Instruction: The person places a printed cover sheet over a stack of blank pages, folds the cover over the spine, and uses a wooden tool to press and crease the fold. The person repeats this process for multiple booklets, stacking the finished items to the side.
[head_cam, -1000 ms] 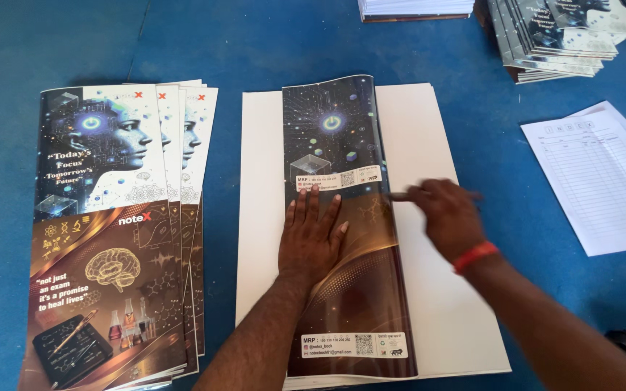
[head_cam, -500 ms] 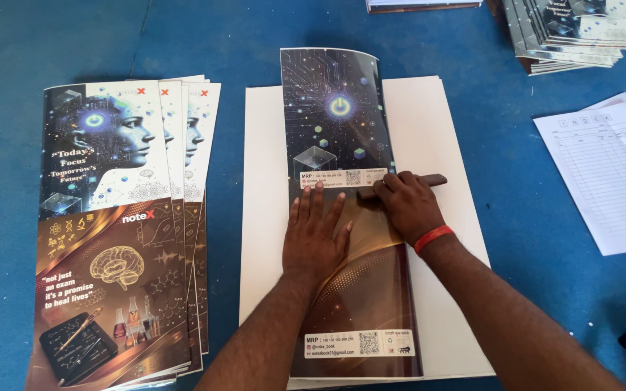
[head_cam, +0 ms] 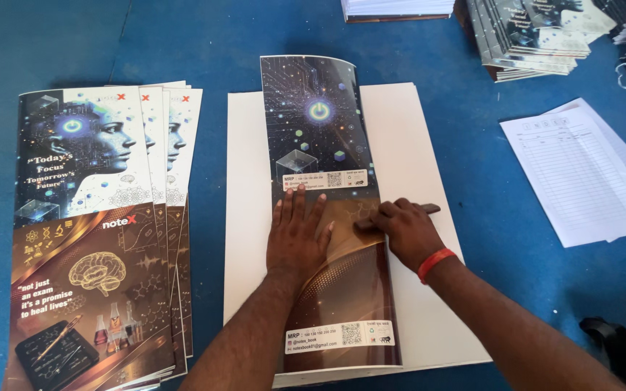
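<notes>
Left hand [head_cam: 300, 235] flat, palm down, fingers spread, pressing on the printed cover sheet [head_cam: 320, 130] approx at its middle. Not gripping anything, just weight on it.

Right hand [head_cam: 406, 230] curled over a small dark flat tool [head_cam: 429, 208], knuckles bent, fingers closed on it. Tool end pokes out to the right of the hand, near the sheet's right edge. Thumb/fingertips touch the sheet just right of the left hand. Red band [head_cam: 436, 263] on the right wrist.

Cover sheet: long, glossy, dark starry print at the top half, brown/gold at the bottom half, white label strip across the middle and another near the bottom end. Looks folded lengthwise; right edge sits raised in a slight curve. It lies on a white board [head_cam: 414, 137], running top to bottom, nearer the board's left-centre. Board flat on the blue table [head_cam: 472, 166].

Left of the board, well apart from the hands: fanned stack of covers [head_cam: 96, 232], same kind of print, face up, approx 4 showing. Right side: white paper forms [head_cam: 581, 174], loose on the table. Top right: pile of finished books [head_cam: 530, 36], partly cut off by the frame edge. Top centre: another white stack [head_cam: 396, 9], only its lower edge visible.
</notes>
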